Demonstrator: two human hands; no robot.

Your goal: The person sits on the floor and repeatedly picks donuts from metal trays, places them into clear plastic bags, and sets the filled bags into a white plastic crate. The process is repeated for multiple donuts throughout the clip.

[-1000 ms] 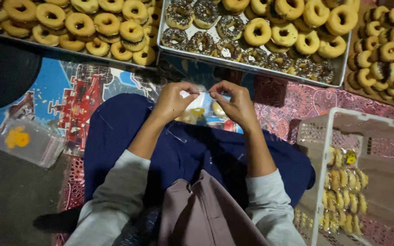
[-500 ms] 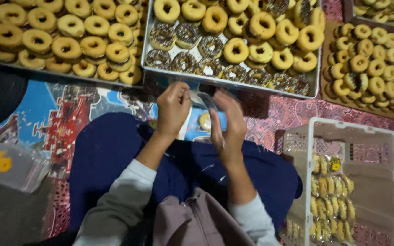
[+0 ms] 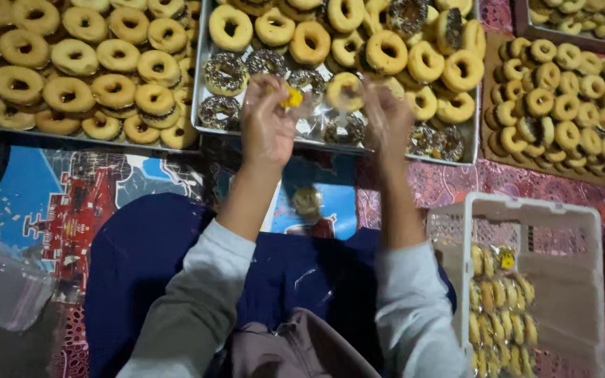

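Left hand [image 3: 267, 126] is raised over the near edge of the middle metal tray [image 3: 208, 84], fingers pinched on one top corner of a clear plastic bag [image 3: 320, 115], right by a small yellow tag [image 3: 292, 98]. Right hand [image 3: 386, 122] pinches the opposite side of the bag, fingers closed on the film; it's blurred, so exact grip can't be told. Bag is stretched betw. the 2 hands, held up above the tray's front row of chocolate-sprinkled donuts [image 3: 222, 73], apart from them as far as can be seen. Whether anything is inside the bag can't be told thru the glare.

Risks, judged from this: film is thin & pulled taut, so 1 pinch could slip and the bag would drop onto the glazed donuts [image 3: 386, 52] below. Low-hanging film could also drag thru the sprinkles. Sleeves are near the tray edge & could brush the front row.

Around: a 2nd tray of plain donuts [image 3: 71, 63] at left, smaller rings [image 3: 561, 105] at right, a white plastic basket [image 3: 526, 210] w/ packed bags [image 3: 498, 301] near the right elbow.

Vs 0.5 s ago: both hands are higher & farther fwd, now over the tray instead of over the lap, & spread wider apart; the bag is opened out rather than bunched betw. them.
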